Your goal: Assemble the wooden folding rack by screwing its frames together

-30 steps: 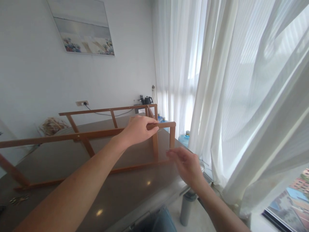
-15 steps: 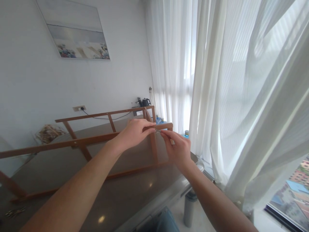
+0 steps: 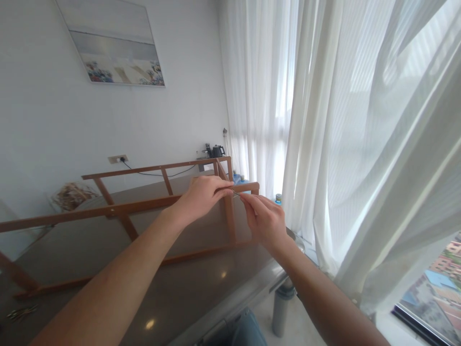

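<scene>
A thin, dark metal piece (image 3: 236,193) spans the small gap between my fingertips, too small for me to tell its exact kind. My left hand (image 3: 206,193) is closed in a pinch at its left end. From the other side, my right hand (image 3: 265,216) pinches it between thumb and fingers. Both hands are over the right end of a brown wooden frame (image 3: 137,206) with long rails and crossbars. Part of the upper rail is hidden behind my left hand, so I cannot tell whether the metal piece touches the wood.
The frame rests on a glossy brown table (image 3: 194,288). Several small metal parts (image 3: 22,313) lie at its left end. A black kettle (image 3: 218,151) stands at the back. White curtains (image 3: 324,144) hang to the right, and a grey bin (image 3: 283,310) is on the floor.
The view has shifted very slightly. My hands stay together at the same spot, with the metal piece between them showing at a slightly different slant.
</scene>
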{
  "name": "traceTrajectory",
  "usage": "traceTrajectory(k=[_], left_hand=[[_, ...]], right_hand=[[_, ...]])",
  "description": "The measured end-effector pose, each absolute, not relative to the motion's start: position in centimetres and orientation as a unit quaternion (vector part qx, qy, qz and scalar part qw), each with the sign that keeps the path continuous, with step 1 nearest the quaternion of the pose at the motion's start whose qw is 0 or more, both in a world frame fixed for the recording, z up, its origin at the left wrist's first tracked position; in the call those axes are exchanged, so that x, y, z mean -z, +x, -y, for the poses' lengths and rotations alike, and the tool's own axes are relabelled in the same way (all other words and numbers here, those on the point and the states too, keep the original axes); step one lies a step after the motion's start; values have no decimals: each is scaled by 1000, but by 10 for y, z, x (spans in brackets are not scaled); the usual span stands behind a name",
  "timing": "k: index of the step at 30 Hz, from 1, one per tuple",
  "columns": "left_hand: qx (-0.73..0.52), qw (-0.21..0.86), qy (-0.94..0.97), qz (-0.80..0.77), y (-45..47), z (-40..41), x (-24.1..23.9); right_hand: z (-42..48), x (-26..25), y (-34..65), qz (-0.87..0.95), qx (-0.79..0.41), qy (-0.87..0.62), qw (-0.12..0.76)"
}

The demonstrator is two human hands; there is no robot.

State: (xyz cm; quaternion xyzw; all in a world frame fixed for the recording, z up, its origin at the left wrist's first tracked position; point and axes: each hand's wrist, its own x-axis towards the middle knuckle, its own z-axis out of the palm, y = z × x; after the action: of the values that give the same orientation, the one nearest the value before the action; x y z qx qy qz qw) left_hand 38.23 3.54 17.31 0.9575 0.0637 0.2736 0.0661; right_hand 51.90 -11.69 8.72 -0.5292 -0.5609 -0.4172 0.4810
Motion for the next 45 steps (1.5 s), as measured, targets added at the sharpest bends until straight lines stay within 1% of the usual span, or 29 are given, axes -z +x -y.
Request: traceTrajectory(k=[6, 9, 15, 18, 21, 24, 27, 29, 31, 33, 35, 39, 41, 43, 45], left_hand=[[-272, 54, 958, -72, 382, -34, -173], [-271, 47, 958, -77, 383, -34, -173], [-277, 57, 956, -80, 384, -32, -172], [-272, 60, 957, -78, 384, -31, -173], [-275, 61, 958, -61, 384, -33, -173], [-277, 69, 957, -42, 385, -35, -171], [-272, 72, 958, -57, 385, -36, -170], [-271, 70, 958, -64, 385, -36, -171], [-271, 70, 958, -63, 384, -35, -171], [-272, 73, 958, -61, 384, -34, -171], [-277, 83, 955, -62, 384, -33, -171], [-289, 97, 950, -65, 385, -33, -169], [-288, 96, 951, -62, 384, -33, -169], [-284, 94, 952, -61, 384, -32, -170], [-278, 89, 954, -61, 383, -32, -172]], right_hand=[[121, -96, 508, 571, 458, -539, 416], [123, -103, 497, 553, 472, -574, 377], [117, -109, 484, 503, 444, -663, 334], [113, -111, 481, 479, 413, -703, 325], [112, -112, 481, 497, 369, -701, 354], [113, -111, 483, 545, 346, -647, 406], [115, -107, 487, 564, 332, -607, 452], [117, -103, 490, 579, 292, -588, 483], [120, -100, 494, 607, 234, -574, 497], [123, -97, 499, 631, 202, -568, 488], [126, -96, 504, 642, 218, -564, 473], [127, -102, 509, 629, 308, -547, 459], [127, -108, 507, 616, 333, -543, 463], [127, -114, 503, 600, 322, -546, 488], [125, -118, 499, 580, 280, -557, 525]])
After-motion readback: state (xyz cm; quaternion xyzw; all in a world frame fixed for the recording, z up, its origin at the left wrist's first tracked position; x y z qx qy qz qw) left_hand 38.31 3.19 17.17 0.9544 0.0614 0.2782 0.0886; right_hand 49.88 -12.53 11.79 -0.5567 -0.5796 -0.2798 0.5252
